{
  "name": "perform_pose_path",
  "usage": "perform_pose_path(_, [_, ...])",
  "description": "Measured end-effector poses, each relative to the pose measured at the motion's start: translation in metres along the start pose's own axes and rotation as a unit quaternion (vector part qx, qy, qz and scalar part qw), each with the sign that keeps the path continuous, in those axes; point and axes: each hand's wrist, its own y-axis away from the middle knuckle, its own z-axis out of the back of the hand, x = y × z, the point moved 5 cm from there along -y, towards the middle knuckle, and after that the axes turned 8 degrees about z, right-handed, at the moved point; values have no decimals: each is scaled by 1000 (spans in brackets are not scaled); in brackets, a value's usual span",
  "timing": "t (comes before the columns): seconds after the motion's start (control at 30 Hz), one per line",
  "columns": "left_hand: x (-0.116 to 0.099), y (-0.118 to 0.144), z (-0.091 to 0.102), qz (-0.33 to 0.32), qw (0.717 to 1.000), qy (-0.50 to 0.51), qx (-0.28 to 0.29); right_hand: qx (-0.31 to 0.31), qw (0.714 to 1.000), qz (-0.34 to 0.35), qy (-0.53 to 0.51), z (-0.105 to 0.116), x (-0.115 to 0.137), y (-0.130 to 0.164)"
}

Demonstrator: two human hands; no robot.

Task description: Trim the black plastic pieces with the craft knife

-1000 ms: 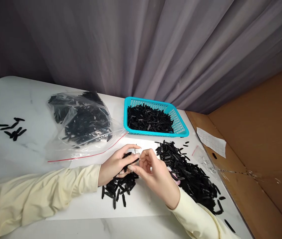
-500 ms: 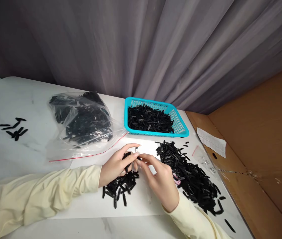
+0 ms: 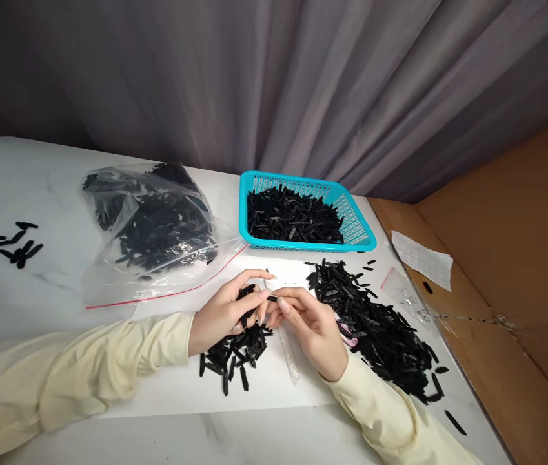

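Matt black plastic strips; glossy clear plastic bag; smooth marble-look table.

1. You have open desk at the far left, past the few stray black strips.
2. The plastic bag and the blue basket block the far side.
3. The big heap of strips fills your right.
4. The near desk edge lies bare.
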Motion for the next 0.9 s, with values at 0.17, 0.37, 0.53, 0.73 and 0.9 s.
perform_pose_path(0.17, [0, 2, 0, 10, 1000, 3, 3, -5, 985, -62, -161, -3, -7, -1])
perform_pose_path(0.37, [0, 1, 1, 2, 1000, 10, -7, 13, 971, -92, -220, -5, -11, -3])
perform_pose_path(0.53, [0, 1, 2, -1, 1000, 3, -12, 15, 971, -90, -222, -6, -12, -3])
perform_pose_path(0.73, [-1, 2, 2, 7, 1000, -12, -21, 4, 973, -77, -216, -5, -12, -3])
perform_pose_path(0.9, [0, 1, 2, 10, 999, -15, -29, 7, 972, -74, -224, -5, -11, -3])
